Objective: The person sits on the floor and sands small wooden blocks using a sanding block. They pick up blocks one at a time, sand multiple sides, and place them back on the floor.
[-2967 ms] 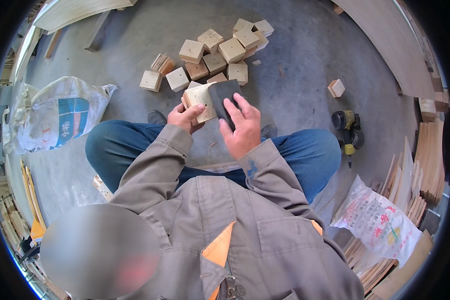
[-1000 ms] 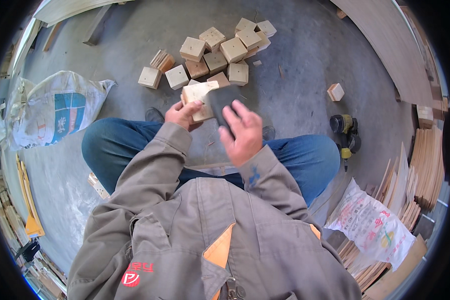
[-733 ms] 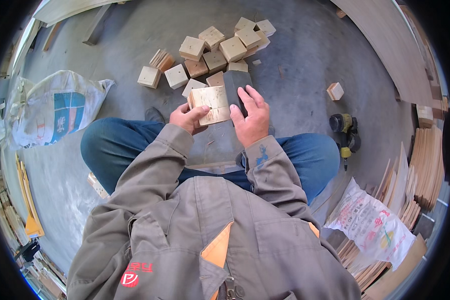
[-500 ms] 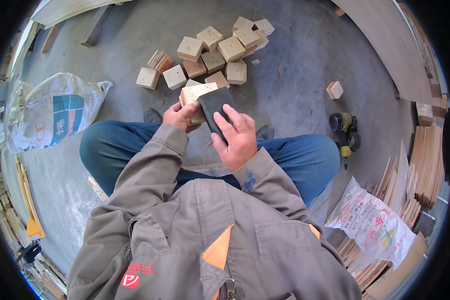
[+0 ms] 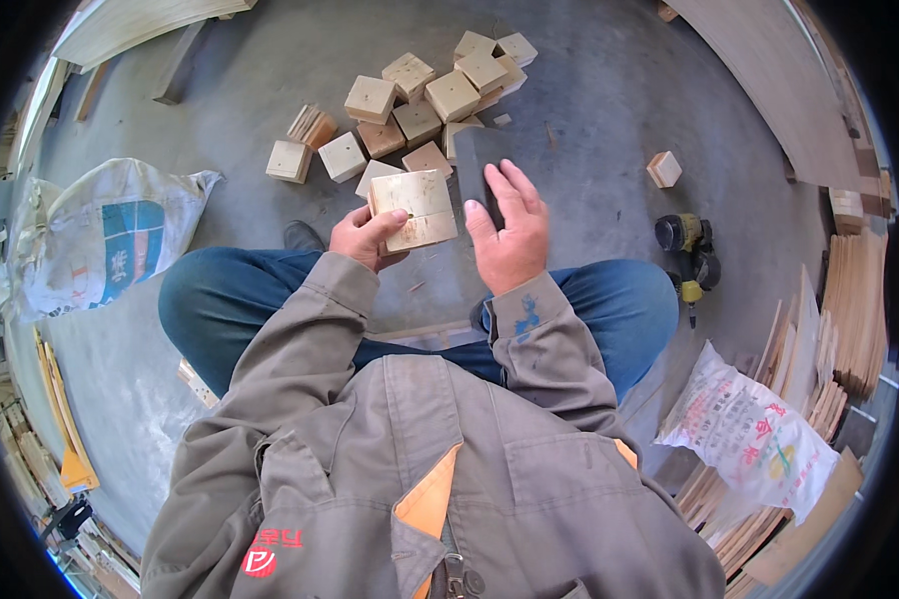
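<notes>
The left hand [image 5: 360,238] grips 1 wooden block [image 5: 422,206] (thumb [image 5: 388,223] on top); the right hand [image 5: 512,235], fingers [image 5: 504,192] around 1 dark, blurred block [image 5: 476,160], is just beside it.

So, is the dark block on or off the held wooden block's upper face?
Off. The dark block is to the right of the wooden block, whose upper face only the left hand overlaps.

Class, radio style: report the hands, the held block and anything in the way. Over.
Left hand gripping block. Right hand holding dark pad at block's right, contact unclear. Loose blocks beyond, none between hands.
</notes>
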### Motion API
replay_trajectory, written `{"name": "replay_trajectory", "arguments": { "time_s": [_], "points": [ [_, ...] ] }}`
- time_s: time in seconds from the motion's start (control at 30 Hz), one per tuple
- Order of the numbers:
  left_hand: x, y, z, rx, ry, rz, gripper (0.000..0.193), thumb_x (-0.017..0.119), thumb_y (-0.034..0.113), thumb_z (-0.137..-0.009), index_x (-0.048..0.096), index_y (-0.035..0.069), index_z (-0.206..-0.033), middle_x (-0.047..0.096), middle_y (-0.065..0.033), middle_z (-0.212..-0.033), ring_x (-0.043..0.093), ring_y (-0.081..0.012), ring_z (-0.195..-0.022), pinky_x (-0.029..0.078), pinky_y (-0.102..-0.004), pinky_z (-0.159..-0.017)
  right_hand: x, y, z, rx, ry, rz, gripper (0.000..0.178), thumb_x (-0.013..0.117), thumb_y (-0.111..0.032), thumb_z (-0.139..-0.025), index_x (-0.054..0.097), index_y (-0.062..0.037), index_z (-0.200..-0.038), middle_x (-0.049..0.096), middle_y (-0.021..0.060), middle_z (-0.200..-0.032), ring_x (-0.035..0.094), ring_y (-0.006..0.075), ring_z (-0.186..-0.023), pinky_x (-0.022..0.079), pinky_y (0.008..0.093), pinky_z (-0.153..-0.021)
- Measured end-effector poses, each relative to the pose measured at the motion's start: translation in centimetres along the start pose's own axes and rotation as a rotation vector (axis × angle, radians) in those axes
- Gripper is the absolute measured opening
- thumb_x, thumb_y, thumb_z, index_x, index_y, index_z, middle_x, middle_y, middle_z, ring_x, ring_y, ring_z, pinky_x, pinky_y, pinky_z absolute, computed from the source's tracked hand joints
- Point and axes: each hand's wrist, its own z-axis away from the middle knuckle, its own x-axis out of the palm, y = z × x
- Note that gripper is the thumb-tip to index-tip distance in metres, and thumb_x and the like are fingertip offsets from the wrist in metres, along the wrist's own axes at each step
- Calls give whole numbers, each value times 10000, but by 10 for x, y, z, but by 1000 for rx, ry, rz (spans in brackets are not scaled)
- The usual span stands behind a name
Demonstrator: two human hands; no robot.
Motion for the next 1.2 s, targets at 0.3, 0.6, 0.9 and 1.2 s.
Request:
{"name": "replay_trajectory", "arguments": {
  "time_s": [0.3, 0.6, 0.9, 1.2],
  "points": [
    [-17, 11, -2, 59, 104, 114, 646, 820, 250, -841, 588, 16, -1397, 724, -112, -1187, 746, -245, -992, 629, -408, -816, -4, -22, 38, -178, -227, -88, 529, 791, -133, -809, 686, -74, -1324, 571, 168, -1441, 571, 384, -1167, 456, 488, -1035],
    [-4, -3, -1, 32, 52, 33, 644, 808, 245, -843, 587, 12, -1401, 733, -115, -1168, 756, -246, -949, 637, -404, -761, 14, -2, 6, -35, -118, -43, 501, 788, -121, -807, 702, -74, -1298, 594, 165, -1414, 574, 377, -1189, 459, 478, -1031],
    [-21, 10, -10, 47, 109, 84, 573, 796, 297, -853, 620, 36, -1333, 734, -108, -1156, 749, -247, -961, 625, -412, -791, -3, -18, 29, -198, -209, -63, 527, 788, -142, -809, 686, -101, -1325, 574, 153, -1433, 565, 389, -1155, 455, 485, -1029],
    [-18, -1, -12, 52, 60, 87, 605, 804, 281, -848, 608, 19, -1356, 730, -130, -1164, 754, -263, -972, 639, -437, -803, -2, -13, 26, -177, -182, -44, 515, 793, -155, -814, 692, -87, -1314, 589, 150, -1419, 578, 382, -1157, 460, 481, -1030]
  ]
}}
